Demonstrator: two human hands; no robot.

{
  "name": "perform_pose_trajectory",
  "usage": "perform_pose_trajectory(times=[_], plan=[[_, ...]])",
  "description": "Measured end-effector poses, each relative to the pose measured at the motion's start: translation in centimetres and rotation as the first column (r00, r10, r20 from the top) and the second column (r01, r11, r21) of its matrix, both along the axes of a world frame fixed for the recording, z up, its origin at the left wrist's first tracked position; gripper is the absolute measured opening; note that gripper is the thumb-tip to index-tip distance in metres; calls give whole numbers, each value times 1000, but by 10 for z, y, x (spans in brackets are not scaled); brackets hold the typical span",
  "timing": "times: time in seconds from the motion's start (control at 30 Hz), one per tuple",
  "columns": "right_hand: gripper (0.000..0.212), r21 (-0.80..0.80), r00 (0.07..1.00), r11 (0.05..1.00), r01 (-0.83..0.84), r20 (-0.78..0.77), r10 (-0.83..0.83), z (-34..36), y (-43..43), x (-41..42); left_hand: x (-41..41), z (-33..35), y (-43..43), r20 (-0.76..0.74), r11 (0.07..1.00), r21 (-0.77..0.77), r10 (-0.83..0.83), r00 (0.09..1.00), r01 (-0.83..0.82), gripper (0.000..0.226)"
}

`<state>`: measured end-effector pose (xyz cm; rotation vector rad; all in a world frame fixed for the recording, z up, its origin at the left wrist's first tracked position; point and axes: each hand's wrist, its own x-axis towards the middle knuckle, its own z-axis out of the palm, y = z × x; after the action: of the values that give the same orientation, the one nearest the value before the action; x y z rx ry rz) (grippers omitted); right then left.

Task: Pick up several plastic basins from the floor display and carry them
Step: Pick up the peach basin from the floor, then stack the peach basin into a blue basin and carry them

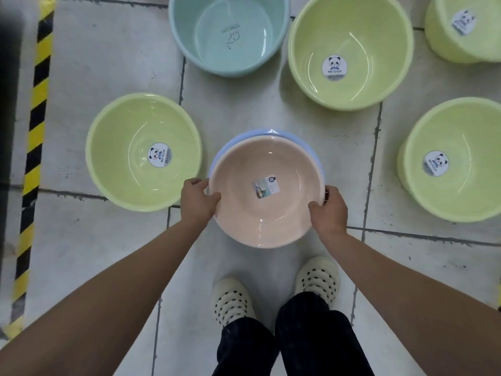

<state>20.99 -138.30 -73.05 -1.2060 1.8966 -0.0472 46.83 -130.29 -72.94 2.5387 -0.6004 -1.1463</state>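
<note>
Around the held stack, on the grey tiled floor [113,77], five more basins stand open side up: a green basin [143,153] just left of the stack, a teal basin [230,33] beyond it, a second green one [349,50] beyond and to the right, a third [452,161] well to the right, and a fourth [466,25] cut off at the upper right corner. That makes four green, one teal, one pink and one blue. Each green basin carries a round panda sticker inside; the pink basin [267,196] has a small rectangular label at its bottom. The pink basin is nested inside the blue basin [233,143], of which only a rim arc shows along the far and left edge. The left hand [196,202] grips the left rim of the stack, thumb inside the pink basin, and the right hand [329,208] clamps the right rim the same way. The left green basin lies closest to the left hand, almost touching it. Bare tile lies between the stack and the person's two white perforated clogs [273,291]. A yellow-and-black striped tape [35,126] runs along the left edge of the floor
</note>
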Motion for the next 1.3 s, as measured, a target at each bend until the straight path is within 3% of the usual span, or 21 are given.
perform_pose_trajectory(times=[0.2,0.33,0.57,0.63,0.73,0.83,0.93,1.1,1.3], plan=[[27,-33,994,995,-95,-65,93,-24,-2,-1,-6,-23,-5,100,1000,-4,-18,995,18,37],[32,-101,983,985,-137,-137,122,-31,3,1,-5,-26,-5,97,999,-13,-34,995,35,31],[47,-132,970,971,-198,-166,176,-33,5,-9,-4,-30,0,-20,999,-44,-13,1000,12,65],[60,-91,990,988,-125,-79,118,-33,2,-11,-3,-32,0,-97,998,-24,62,993,-64,74],[71,94,992,992,81,90,-89,-35,-5,-15,1,-38,-1,-188,989,48,144,972,-137,59],[48,289,927,922,257,196,-319,-43,-10,-22,2,-41,-2,-282,969,71,247,927,-237,48],[34,351,908,910,221,266,-323,-44,-15,-25,3,-45,-2,-322,953,57,299,898,-296,43],[33,226,940,963,149,270,-209,-31,-29,-21,-3,-40,-2,-324,937,27,337,884,-347,39],[28,30,953,997,74,292,-80,29,-44,-13,0,14,-13,-315,919,-77,344,884,-386,31]])
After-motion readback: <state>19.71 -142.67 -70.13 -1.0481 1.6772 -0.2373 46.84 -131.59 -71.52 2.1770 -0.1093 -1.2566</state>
